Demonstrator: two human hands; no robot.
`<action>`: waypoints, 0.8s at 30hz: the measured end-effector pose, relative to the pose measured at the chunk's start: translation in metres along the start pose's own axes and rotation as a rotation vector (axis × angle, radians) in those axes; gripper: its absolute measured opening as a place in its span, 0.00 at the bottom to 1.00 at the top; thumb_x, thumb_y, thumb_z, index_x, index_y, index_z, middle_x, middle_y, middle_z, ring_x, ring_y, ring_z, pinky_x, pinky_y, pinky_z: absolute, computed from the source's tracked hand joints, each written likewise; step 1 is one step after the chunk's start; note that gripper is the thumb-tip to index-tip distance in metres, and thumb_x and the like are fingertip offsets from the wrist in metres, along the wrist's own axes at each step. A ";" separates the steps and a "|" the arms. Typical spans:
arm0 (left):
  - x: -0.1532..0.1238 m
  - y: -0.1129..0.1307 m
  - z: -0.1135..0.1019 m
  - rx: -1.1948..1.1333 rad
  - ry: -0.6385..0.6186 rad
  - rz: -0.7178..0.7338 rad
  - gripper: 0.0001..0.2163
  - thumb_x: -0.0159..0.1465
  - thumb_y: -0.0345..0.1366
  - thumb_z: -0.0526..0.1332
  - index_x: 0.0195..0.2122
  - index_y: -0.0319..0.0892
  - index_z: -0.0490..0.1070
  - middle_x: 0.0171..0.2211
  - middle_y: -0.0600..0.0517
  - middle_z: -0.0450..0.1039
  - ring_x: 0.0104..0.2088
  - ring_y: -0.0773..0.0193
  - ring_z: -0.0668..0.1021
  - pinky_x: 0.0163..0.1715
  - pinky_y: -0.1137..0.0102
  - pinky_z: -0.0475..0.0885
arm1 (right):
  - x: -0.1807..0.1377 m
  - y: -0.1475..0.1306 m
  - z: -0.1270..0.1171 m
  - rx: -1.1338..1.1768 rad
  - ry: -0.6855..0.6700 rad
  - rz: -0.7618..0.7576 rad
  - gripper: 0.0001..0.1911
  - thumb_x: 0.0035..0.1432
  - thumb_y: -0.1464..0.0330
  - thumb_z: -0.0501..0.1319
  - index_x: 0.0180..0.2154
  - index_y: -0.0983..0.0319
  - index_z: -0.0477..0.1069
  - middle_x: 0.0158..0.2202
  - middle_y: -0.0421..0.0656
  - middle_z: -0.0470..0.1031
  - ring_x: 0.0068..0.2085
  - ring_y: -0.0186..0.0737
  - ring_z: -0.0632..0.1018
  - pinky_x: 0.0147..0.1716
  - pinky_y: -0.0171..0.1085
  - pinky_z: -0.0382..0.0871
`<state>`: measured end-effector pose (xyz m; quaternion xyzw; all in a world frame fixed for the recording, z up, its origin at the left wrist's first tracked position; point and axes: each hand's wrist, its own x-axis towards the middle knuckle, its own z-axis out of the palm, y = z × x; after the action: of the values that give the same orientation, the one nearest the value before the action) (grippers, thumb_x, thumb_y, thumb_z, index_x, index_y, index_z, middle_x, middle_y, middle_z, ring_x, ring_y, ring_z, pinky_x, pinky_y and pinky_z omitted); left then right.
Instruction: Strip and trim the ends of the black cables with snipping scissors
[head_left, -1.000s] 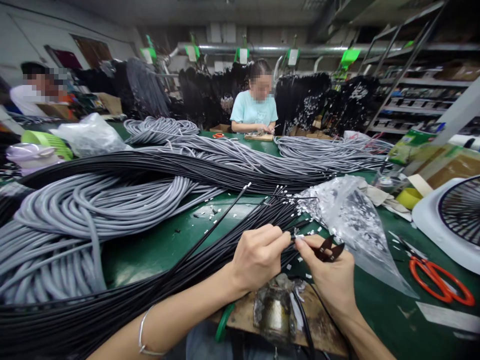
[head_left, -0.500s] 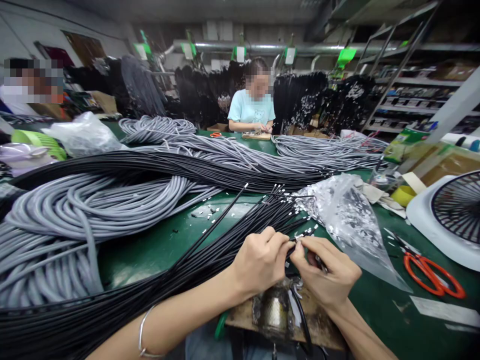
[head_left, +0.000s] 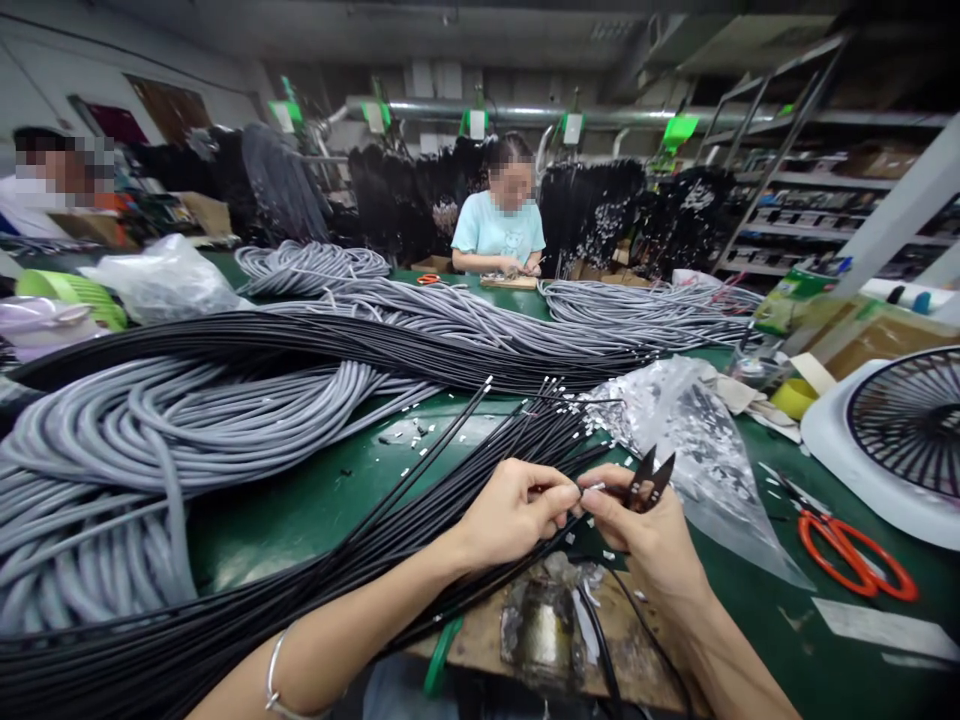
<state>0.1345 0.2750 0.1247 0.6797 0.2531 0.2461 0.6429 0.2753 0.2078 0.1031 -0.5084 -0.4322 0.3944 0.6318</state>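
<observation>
My left hand (head_left: 511,512) is closed in a pinch on the end of a black cable, at the right end of a long bundle of black cables (head_left: 315,580). Opposite it, my right hand (head_left: 646,535) pinches at a small white piece (head_left: 592,487) by the cable's tip; the fingers hide most of it. Thread snips (head_left: 651,482) are tucked in my right hand, their two dark blades apart and pointing up. Below both hands stands a worn metal block (head_left: 541,615) on a wooden board (head_left: 480,645).
A plastic bag of small white pieces (head_left: 697,455) lies right of the cable ends. Beyond it are orange-handled scissors (head_left: 855,550) and a fan (head_left: 900,450). Coiled grey cables (head_left: 225,420) cover the left. A co-worker (head_left: 499,230) sits across the green table (head_left: 262,540).
The snips' blades have turned up into view above my right hand. Two white-tipped cables now lie apart from the bundle, where one lay before. My fingertips still meet at a cable end.
</observation>
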 end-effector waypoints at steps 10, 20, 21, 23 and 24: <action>0.004 -0.008 0.014 -0.500 -0.096 -0.141 0.20 0.48 0.49 0.66 0.23 0.34 0.64 0.17 0.57 0.61 0.13 0.80 0.58 0.12 0.79 0.45 | -0.003 0.009 0.008 -0.056 0.304 -0.276 0.10 0.43 0.66 0.69 0.20 0.63 0.70 0.19 0.38 0.68 0.19 0.30 0.65 0.16 0.30 0.59; -0.030 -0.010 -0.015 0.546 0.090 0.205 0.14 0.59 0.44 0.58 0.42 0.41 0.70 0.39 0.47 0.72 0.40 0.61 0.74 0.42 0.65 0.70 | -0.004 -0.008 0.001 -0.486 0.525 -0.620 0.10 0.49 0.67 0.65 0.21 0.63 0.67 0.19 0.39 0.67 0.20 0.32 0.67 0.20 0.33 0.61; -0.044 -0.012 -0.021 0.709 0.112 0.222 0.18 0.58 0.44 0.60 0.47 0.43 0.68 0.44 0.46 0.70 0.46 0.58 0.72 0.47 0.62 0.68 | -0.002 -0.007 -0.002 -0.458 0.570 -0.574 0.10 0.48 0.66 0.66 0.21 0.63 0.68 0.19 0.39 0.67 0.20 0.32 0.67 0.20 0.33 0.60; -0.073 -0.018 -0.029 0.953 0.111 0.196 0.23 0.57 0.45 0.61 0.53 0.44 0.64 0.51 0.45 0.66 0.51 0.56 0.68 0.51 0.59 0.66 | 0.000 -0.004 -0.009 -0.406 0.626 -0.491 0.11 0.45 0.65 0.67 0.22 0.64 0.69 0.19 0.39 0.67 0.21 0.32 0.67 0.21 0.33 0.60; -0.088 -0.022 -0.031 1.059 0.108 0.170 0.27 0.55 0.46 0.62 0.55 0.45 0.62 0.54 0.44 0.62 0.54 0.54 0.66 0.52 0.58 0.65 | 0.001 -0.002 -0.012 -0.394 0.641 -0.466 0.11 0.45 0.64 0.68 0.22 0.64 0.70 0.20 0.39 0.67 0.21 0.32 0.67 0.21 0.33 0.60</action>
<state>0.0470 0.2413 0.1036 0.9153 0.3195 0.1707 0.1762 0.2867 0.2047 0.1039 -0.6045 -0.3845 -0.0259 0.6971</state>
